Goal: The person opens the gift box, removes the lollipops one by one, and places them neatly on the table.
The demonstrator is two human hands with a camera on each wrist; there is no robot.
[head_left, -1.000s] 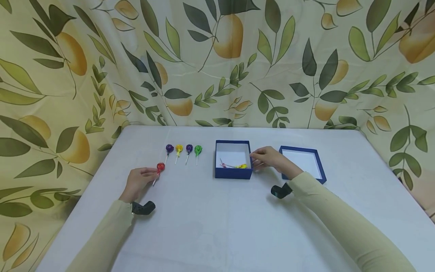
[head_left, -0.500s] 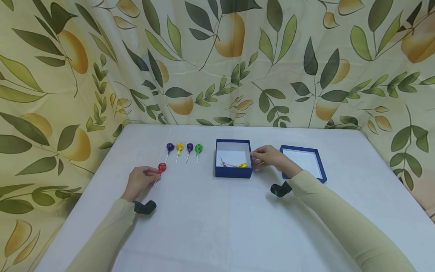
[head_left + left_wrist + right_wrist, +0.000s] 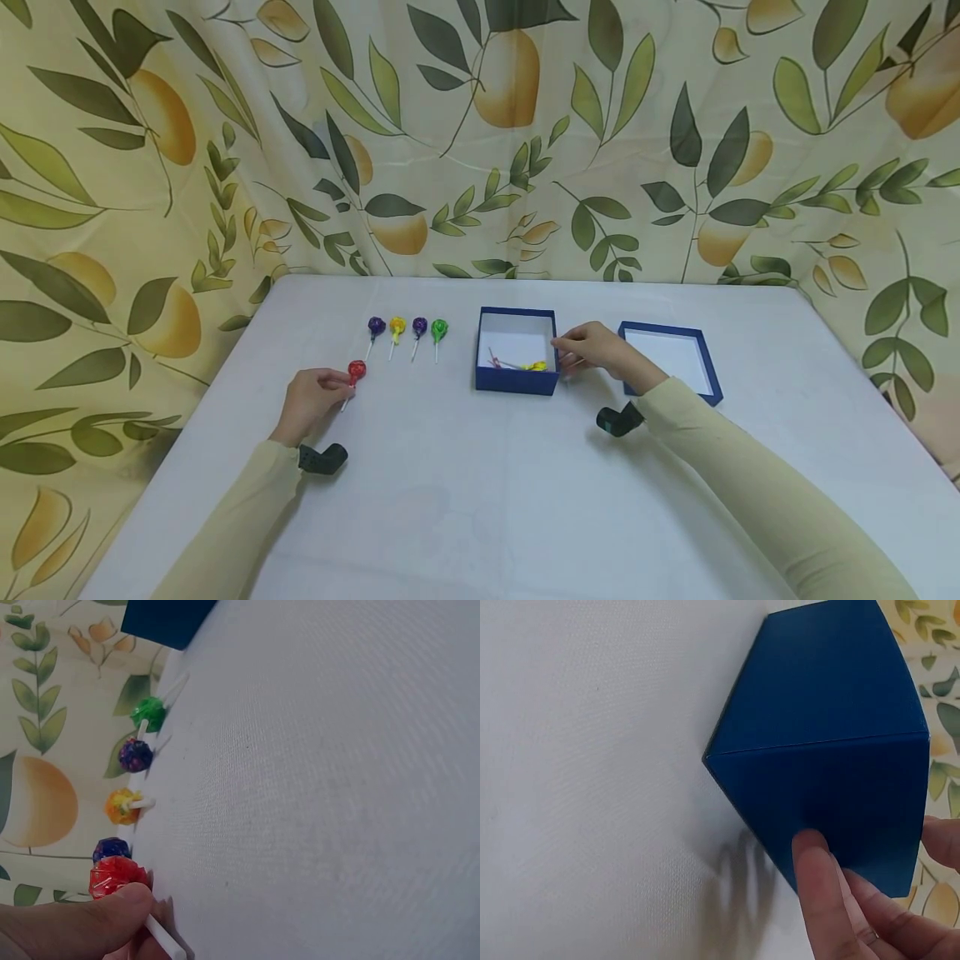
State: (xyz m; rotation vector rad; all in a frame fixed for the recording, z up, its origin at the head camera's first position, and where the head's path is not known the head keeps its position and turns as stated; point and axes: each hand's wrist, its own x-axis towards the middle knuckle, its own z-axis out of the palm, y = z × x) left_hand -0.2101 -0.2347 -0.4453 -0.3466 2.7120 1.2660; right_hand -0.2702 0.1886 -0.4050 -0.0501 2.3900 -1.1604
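Hardly anything had shifted since the earlier frames: both hands kept their places, and the red lollipop (image 3: 357, 369) sat only a touch higher in the left hand's pinch than a second before.

Taking the blue box (image 3: 517, 382) as the landmark, the left hand (image 3: 309, 402) lay well to the box's left and somewhat nearer the person, resting on the white table (image 3: 480, 500). Its thumb and fingers were curled round the white stick of the red lollipop, pinching it just below the candy head; the wrist view showed the thumb (image 3: 82, 922) pressed against the stick with the red head (image 3: 114, 876) poking out above it. The stick's lower end slanted down toward the table.

The right hand (image 3: 600, 350) was against the box's right wall. Its fingers (image 3: 821, 900) lay fairly straight along the blue side, touching it rather than wrapped about it, with the thumb up near the top rim.

Inside the box, on its white floor, lay a yellow lollipop (image 3: 535, 366) and a thin reddish stick beside it, though the latter was too small to make out clearly.

Left of the box, between it and the left hand but farther from the person, four lollipops lay in a row: purple (image 3: 377, 326), yellow (image 3: 397, 326), a second purple one (image 3: 419, 326) and green (image 3: 439, 328), the green nearest the box. To the box's right, just beyond the right hand, sat the blue lid (image 3: 671, 355), white inside facing up.
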